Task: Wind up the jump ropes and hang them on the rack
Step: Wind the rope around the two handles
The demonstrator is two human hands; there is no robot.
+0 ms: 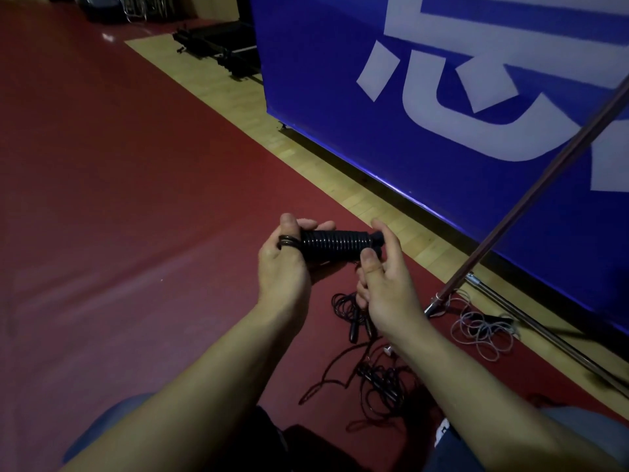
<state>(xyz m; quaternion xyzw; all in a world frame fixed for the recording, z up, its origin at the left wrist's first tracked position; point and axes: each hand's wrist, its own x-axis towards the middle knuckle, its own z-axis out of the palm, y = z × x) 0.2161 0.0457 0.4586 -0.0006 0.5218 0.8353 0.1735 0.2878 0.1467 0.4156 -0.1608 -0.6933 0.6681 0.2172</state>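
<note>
Gripping wound rope [335, 246], hands [284, 267] level

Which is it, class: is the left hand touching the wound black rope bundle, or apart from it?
Touching. The head view shows the left hand gripping one end of the wound black rope bundle, a rope loop around its thumb.

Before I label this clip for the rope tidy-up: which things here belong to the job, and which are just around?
Job:
wound black rope, gripped by left hand and right hand
loose black ropes on the floor
pale rope
rack pole

Just around:
blue banner
black frame
</note>
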